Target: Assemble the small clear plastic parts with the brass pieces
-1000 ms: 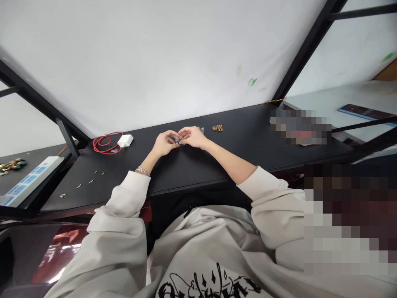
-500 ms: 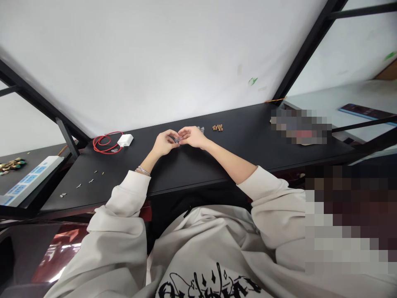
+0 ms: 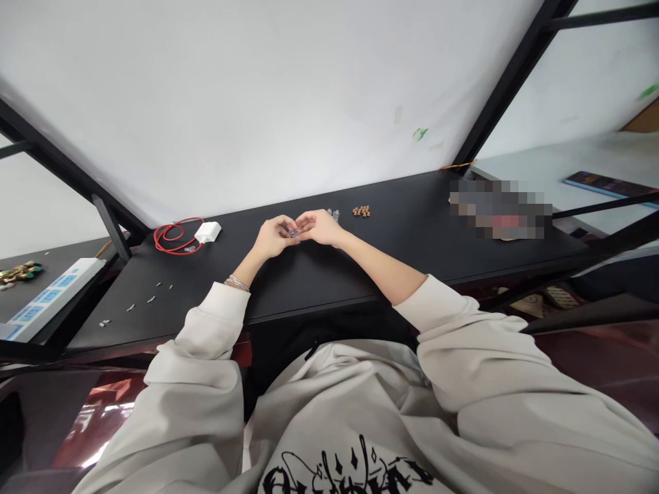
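Observation:
Above the black table (image 3: 319, 279), my left hand (image 3: 271, 238) pinches a small clear glass bottle (image 3: 293, 234) between thumb and fingers. My right hand (image 3: 321, 228) meets it from the other side, its fingertips closed at the same bottle. Whether a second small piece sits between the right fingertips is too small to tell. Just behind my right hand stand several more clear little bottles (image 3: 336, 215), partly hidden by it. To their right lies a group of small brown corks (image 3: 362, 211).
At the left lie a white charger (image 3: 208, 232) with a red cable (image 3: 163, 245) and several tiny pieces (image 3: 151, 300). A white power strip (image 3: 54, 296) lies further left. A blurred-out object (image 3: 499, 211) is at the right end. A white wall (image 3: 288, 103) rises behind.
Both hands keep nearly the same place, with slight finger movement around the bottle. The blurred-out area at the lower right is gone, and my sleeve and the floor now show there.

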### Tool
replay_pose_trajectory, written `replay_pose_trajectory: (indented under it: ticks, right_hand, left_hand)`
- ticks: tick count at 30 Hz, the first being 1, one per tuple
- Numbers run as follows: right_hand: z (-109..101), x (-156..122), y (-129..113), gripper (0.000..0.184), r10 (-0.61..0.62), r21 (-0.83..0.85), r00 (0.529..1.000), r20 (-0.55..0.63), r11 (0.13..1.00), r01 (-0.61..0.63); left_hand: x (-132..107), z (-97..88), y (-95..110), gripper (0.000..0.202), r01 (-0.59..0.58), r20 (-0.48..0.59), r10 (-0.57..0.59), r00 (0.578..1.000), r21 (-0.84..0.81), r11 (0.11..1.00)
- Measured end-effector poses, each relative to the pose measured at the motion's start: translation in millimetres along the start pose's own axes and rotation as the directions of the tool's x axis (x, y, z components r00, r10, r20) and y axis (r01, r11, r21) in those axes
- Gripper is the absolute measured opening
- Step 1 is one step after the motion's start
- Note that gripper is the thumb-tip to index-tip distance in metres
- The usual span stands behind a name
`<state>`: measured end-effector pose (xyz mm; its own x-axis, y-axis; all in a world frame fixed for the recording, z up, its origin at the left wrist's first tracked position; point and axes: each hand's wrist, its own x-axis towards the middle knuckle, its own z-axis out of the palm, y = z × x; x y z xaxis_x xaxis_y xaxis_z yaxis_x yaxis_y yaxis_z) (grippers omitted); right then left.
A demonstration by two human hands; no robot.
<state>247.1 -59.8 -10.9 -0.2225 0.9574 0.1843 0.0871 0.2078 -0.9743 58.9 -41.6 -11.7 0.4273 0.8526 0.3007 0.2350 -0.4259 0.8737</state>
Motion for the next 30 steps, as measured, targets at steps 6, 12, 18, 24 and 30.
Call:
replay_pose_trajectory:
  ticks: [6,12,18,24,30]
  right_hand:
    - [0.2,0.3,0.3,0.036,-0.007,-0.002,1.000,0.003,1.000,0.007]
    - [0.8,-1.5,-2.2,0.035,-0.008,0.008,1.000,0.017,1.000,0.008]
    - [0.6,-2.0,-2.4,0.037,-0.003,0.010,1.000,0.015,1.000,0.003]
    - [0.3,-1.2,-1.6,0.039,-0.008,0.008,1.000,0.020,1.000,0.008]
    - [-1.7,-1.0,-3.2,0.033,-0.024,-0.032,1.000,-0.008,0.999,0.024]
  left_hand:
    - [-0.1,-0.1,1.0,0.044,0.002,0.000,-0.002,1.000,-0.008,1.000]
    - [-0.7,0.4,3.1,0.047,0.014,0.000,-0.014,1.000,0.003,1.000]
    - [-1.5,1.2,4.7,0.049,0.021,-0.010,-0.021,1.000,-0.005,1.000]
    - [-2.2,0.7,5.0,0.047,0.026,-0.010,-0.026,1.000,0.005,1.000]
    - [-3.7,0.1,5.5,0.045,0.055,-0.034,-0.055,0.998,0.015,0.998]
